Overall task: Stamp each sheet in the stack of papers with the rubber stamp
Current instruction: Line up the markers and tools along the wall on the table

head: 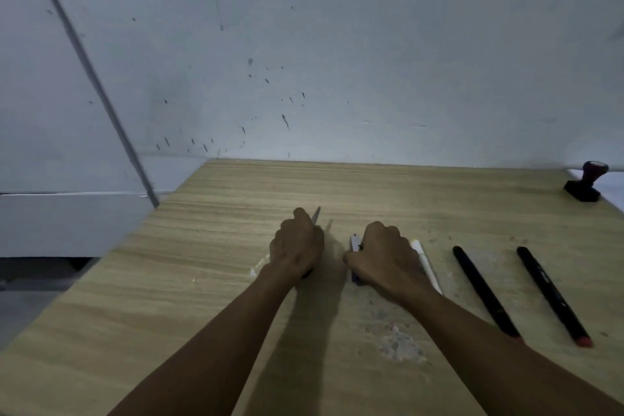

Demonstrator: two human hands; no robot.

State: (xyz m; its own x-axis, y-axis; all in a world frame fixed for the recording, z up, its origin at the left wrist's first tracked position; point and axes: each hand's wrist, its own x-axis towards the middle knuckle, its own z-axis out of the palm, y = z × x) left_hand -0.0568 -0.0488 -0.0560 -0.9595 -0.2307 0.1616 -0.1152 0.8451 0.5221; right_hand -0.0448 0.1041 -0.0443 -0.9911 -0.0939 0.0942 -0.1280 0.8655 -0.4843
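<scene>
A wooden counter [236,280] against a wall. The left hand [297,246] grasps a thin pen-like object; the right hand [381,253] grasps another. The rubber stamp [586,182] stands untouched at the far right corner, near the edge, where a careless reach could topple it. No paper stack shows.

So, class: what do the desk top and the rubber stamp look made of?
Desk top: probably wood-effect laminate, matt, pale straight grain with chipped whitish patches. Rubber stamp: seemingly plastic, a glossy dark red knob on a black block base; its rubber face is hidden.
</scene>
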